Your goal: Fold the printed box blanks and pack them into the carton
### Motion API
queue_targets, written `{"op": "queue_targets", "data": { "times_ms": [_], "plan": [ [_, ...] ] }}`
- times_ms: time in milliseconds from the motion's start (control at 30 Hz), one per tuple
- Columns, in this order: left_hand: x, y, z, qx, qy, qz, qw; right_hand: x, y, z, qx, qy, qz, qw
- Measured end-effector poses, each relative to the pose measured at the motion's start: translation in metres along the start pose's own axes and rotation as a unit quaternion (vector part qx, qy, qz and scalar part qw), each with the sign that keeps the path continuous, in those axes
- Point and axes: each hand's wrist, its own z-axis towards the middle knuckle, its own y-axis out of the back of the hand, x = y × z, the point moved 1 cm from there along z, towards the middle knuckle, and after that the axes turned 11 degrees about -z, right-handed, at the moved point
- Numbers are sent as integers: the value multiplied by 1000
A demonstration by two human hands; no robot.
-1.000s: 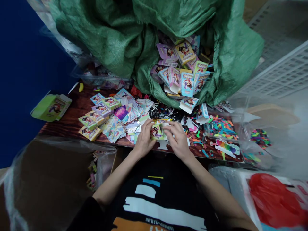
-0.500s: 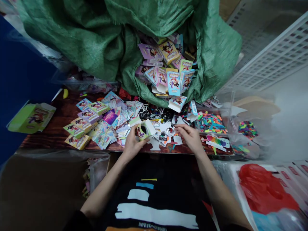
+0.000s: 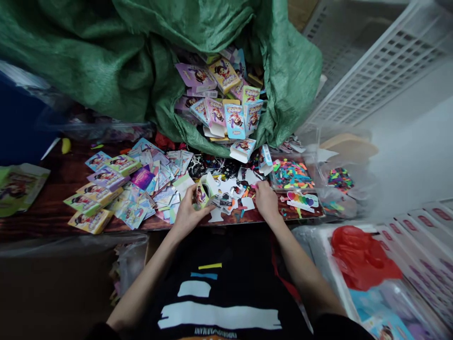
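Yellow-green cardboard box (image 3: pixel 202 196) held in the left hand (image 3: pixel 188 211), right hand (image 3: pixel 266 199) apart on white card scraps (image 3: pixel 231 191), grip unclear; made-up boxes (image 3: pixel 234 121) sit in the green woven sack (image 3: pixel 106 71), flat printed cards (image 3: pixel 134 212) remain on the wood-grain table (image 3: pixel 53 179).

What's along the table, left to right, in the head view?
Green printed box → loose printed cartons → left hand holding a small carton → right hand → tray of coloured cut pieces → clear bag of coloured pieces

Dim, flat light, soft shadows, warped edges, detail perhaps slightly blurred
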Motion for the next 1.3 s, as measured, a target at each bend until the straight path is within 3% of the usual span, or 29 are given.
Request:
{"op": "queue_targets", "data": {
  "times_ms": [133,233,433,567,667,767,1000,1167,1300],
  "plan": [
    [6,13,-3,-25,12,-9,1000,-3,8,4,-80,23,119,989],
    [11,21,-5,-37,17,-23,999,-5,18,5,-118,1,267,956],
    [14,28,-7,-30,8,-34,999,4,27,4,35,-134,537,832],
    [11,31,-11,-31,6,-24,999,9,30,4,67,-161,573,800],
    [9,33,-15,-38,22,-15,999,10,27,3,54,-168,560,810],
    [8,33,-17,-37,28,-12,999,11,23,-1,39,-160,521,837],
    [13,28,-17,-30,33,-8,999,7,26,-12,-89,-4,263,961],
    [13,26,-19,-17,40,4,999,8,20,-32,12,86,172,981],
    [11,24,-20,-18,52,1,999,14,6,-52,36,154,86,984]
  ]
}}
